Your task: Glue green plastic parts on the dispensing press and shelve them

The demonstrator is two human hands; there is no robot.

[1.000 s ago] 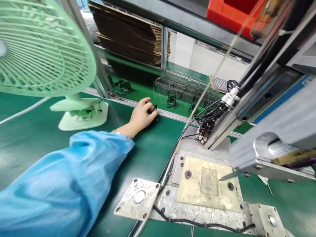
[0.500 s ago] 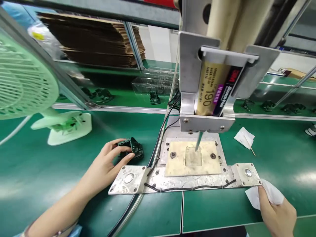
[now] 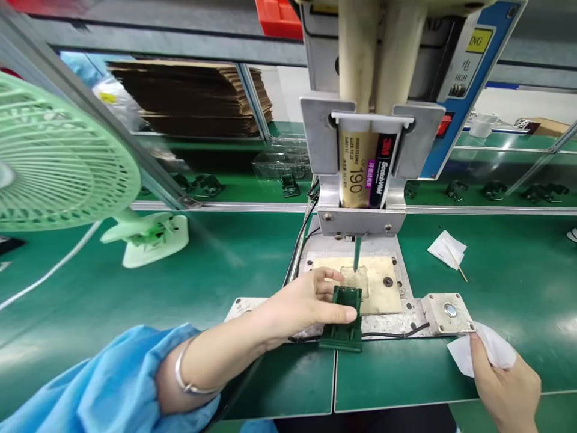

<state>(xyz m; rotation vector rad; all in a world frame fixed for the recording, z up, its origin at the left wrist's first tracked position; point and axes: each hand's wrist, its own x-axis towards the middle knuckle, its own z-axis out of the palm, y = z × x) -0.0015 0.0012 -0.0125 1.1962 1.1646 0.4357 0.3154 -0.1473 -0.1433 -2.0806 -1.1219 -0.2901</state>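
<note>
My left hand grips a dark green plastic part, thumb on its upper face, over the front of the metal base. Behind it lies the cream fixture plate with a shallow square recess. The dispensing nozzle points down at that recess from a two-tube adhesive cartridge clamped in the machine. My right hand pinches a folded white wipe beside the right button block. My left forearm covers most of the left button block.
A pale green fan stands at the left. On the right bench lies a cotton swab on a white paper piece. Several dark parts and a clear plastic tray sit behind the metal rail. Cables run left of the base.
My left hand has carried the green part from the bench left of the base to in front of the fixture plate. My right hand stays with the wipe. The view has shifted.
</note>
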